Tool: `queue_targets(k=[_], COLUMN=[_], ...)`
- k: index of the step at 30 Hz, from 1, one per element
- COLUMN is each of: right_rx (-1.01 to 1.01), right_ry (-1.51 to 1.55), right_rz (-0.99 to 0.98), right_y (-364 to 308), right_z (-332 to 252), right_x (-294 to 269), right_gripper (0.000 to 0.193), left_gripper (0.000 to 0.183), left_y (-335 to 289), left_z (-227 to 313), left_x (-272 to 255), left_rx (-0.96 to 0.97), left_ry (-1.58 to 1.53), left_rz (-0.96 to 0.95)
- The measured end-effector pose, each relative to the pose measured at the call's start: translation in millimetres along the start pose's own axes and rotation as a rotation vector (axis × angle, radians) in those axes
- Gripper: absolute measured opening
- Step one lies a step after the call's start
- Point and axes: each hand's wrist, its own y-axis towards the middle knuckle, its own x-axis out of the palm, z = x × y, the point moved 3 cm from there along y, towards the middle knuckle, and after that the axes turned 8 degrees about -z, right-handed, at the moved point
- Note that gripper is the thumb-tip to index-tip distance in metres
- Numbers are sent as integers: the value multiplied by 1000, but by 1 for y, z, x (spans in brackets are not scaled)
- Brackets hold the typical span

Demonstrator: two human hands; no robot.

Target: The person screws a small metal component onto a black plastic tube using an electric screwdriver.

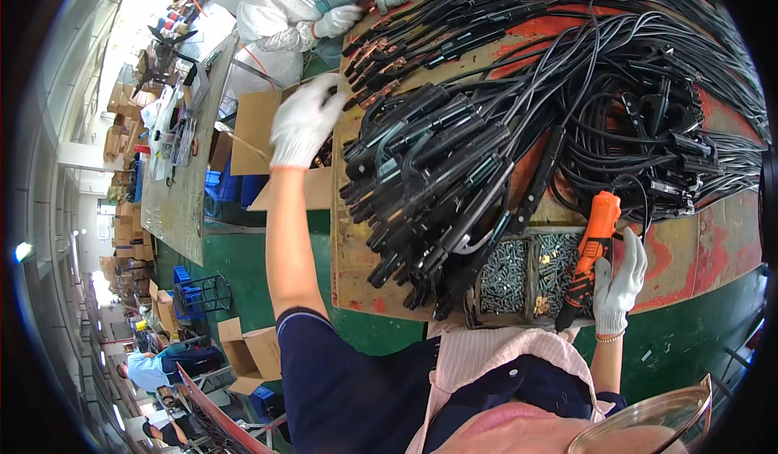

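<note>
White-gloved, our half-curled left hand (308, 122), hold unclear, hangs beside black-handled cables (438, 178) at the red-and-tan tabletop's (362, 284) left edge; our right hand (622, 285), open, empty, flanks an orange-and-black power screwdriver (599, 225) near the front edge.

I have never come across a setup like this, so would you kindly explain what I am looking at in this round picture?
There is no robot here: a person works in white gloves. The single picture comes from a wide fisheye camera on their head, looking down, so straight edges bend. On the worktable lie black handles with cables, and small screws. The left hand is at the table's edge, near copper-coloured ends; whether it grips anything is unclear. The right hand is open beside an orange-and-black power driver, not clearly holding it. The gloved hands at the top belong to a co-worker.
</note>
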Motion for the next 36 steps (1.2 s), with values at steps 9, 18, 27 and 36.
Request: queue_targets(k=[9,18,27,36], right_rx=[16,-83,-446,-478], right_ry=[57,132,-221,-186], right_rz=[-25,15,188,-86], right_y=[3,18,262,380], right_z=[0,-2,-2,-7], right_x=[3,-19,-46,34], right_gripper=[51,51,65,44], left_gripper=[54,33,29,22], left_y=[118,121,56,28], left_z=[15,81,209,240], left_x=[108,-1,-114,-120], left_rx=[155,329,627,693], left_ry=[372,237,244,28], left_rz=[-524,-21,164,199])
